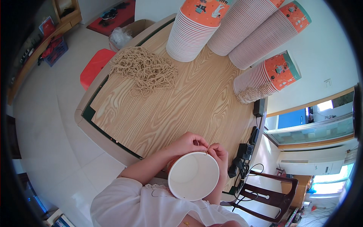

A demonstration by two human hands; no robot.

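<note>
A white-lined paper bucket (193,176) rests tilted against my chest, its open mouth facing up toward me. At its far rim, my left hand (192,143) and my right hand (219,154) meet with fingertips pinched. A short bit of brown twine (207,152) shows between them at the rim; most of it is hidden by the fingers. Only a sliver of the bucket's orange outside shows beside my left wrist. Farther off on the table lies a loose heap of tan twine cords (143,70).
Tall stacks of orange-printed paper buckets (193,32) stand along the table's far side. A shorter stack (266,75) at right has twine hanging on it. Black adapters and cables (245,151) line the right edge. A dark wooden chair (270,195) and a red stool (96,66) flank the table (151,117).
</note>
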